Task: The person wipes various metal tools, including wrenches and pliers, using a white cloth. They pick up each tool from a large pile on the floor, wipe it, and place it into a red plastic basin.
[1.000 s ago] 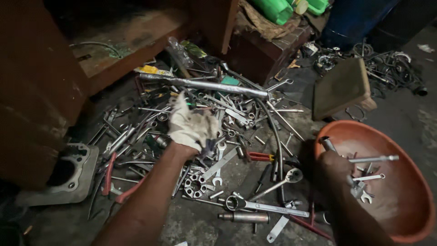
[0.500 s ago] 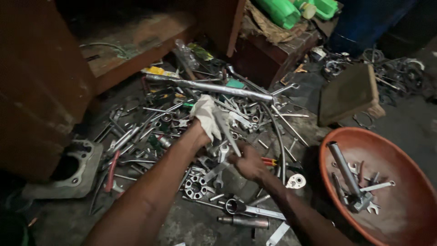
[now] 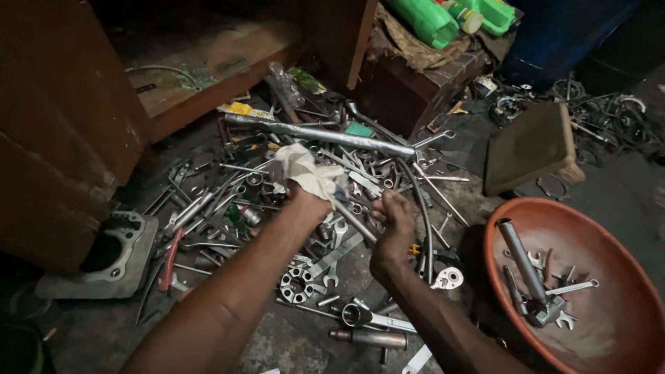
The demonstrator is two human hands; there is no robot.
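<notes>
A grey engine block with a round bore lies on the floor at far left. Right of it spreads a heap of tools: wrenches, sockets, red-handled pliers and a long steel pipe across the top. Over the heap, the left hand has its grip closed on a white cloth wrapped around the upper end of a metal rod. The right hand, just beside it, has fingers loosely curled at the rod's lower end; whether it grips is unclear. At far right sits a red basin holding a thick steel tube, several small wrenches and a socket. Behind, green bottles rest on a wooden box.
</notes>
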